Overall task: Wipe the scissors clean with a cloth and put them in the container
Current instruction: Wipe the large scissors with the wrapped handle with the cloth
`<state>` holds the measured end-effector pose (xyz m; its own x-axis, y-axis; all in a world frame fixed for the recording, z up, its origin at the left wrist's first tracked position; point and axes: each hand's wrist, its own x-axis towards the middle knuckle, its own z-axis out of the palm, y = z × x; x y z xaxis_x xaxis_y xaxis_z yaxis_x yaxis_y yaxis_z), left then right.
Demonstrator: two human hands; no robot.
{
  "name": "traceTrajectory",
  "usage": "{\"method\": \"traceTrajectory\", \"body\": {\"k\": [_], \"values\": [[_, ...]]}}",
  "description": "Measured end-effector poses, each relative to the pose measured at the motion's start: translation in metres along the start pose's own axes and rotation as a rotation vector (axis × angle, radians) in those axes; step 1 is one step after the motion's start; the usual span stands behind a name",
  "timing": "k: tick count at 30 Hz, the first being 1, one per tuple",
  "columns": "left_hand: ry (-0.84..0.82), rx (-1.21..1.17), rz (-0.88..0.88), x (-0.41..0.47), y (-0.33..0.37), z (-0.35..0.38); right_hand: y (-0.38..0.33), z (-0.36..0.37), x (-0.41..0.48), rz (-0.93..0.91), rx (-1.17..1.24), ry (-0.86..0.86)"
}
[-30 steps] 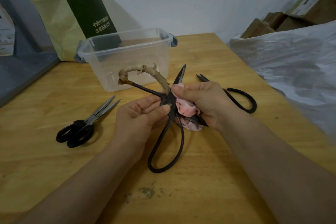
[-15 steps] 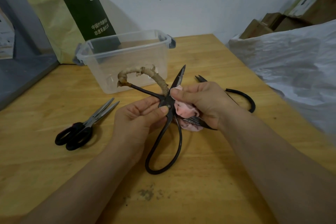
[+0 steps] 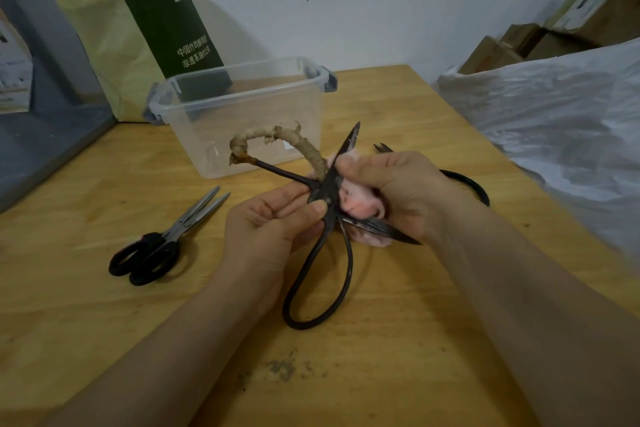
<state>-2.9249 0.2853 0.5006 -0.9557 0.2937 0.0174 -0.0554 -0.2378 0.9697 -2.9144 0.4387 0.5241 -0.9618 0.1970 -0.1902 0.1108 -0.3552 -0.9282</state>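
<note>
L hand (image 3: 273, 222) pinches open scissors (image 3: 329, 204); R hand (image 3: 391, 191) holds pink cloth (image 3: 360, 204) on blade.

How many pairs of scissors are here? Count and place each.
3. Iron scissors in the left hand; black-handled scissors left of it; third pair partly hidden behind the right hand.

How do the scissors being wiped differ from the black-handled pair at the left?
The wiped scissors are spread wide open; the black-handled pair is closed. The wiped scissors are dark metal, one loop tan-wrapped; the black-handled pair has bright blades. The left hand and right hand hold the wiped scissors; the black-handled pair lies untouched. Neither is in the container.
</note>
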Motion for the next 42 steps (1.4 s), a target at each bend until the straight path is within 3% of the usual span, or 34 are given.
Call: {"method": "traceTrajectory", "body": {"k": [2, 12, 14, 19, 30, 35, 39, 42], "values": [[0.007, -0.005, 0.002, 0.001, 0.001, -0.002, 0.004, 0.000, 0.001, -0.007, -0.042, -0.030], [-0.076, 0.067, 0.016, -0.003, 0.000, 0.002, -0.001, 0.004, 0.010, -0.170, 0.094, 0.284], [-0.057, 0.055, 0.003, -0.004, 0.000, 0.002, -0.002, 0.002, 0.012, -0.150, 0.106, 0.250], [-0.001, -0.023, -0.024, 0.001, 0.001, -0.001, 0.003, -0.004, 0.004, 0.050, -0.003, -0.065], [-0.084, 0.075, -0.027, -0.004, 0.002, 0.003, 0.003, 0.003, 0.012, -0.125, 0.074, 0.254], [-0.035, 0.027, -0.053, -0.003, 0.000, 0.006, 0.001, 0.003, 0.015, -0.115, 0.104, 0.274], [0.006, -0.043, -0.065, -0.001, 0.004, -0.001, -0.003, -0.009, 0.011, 0.025, 0.148, 0.135], [0.031, -0.109, -0.086, 0.003, 0.005, -0.005, -0.004, -0.015, 0.008, 0.007, 0.116, 0.150]]}}
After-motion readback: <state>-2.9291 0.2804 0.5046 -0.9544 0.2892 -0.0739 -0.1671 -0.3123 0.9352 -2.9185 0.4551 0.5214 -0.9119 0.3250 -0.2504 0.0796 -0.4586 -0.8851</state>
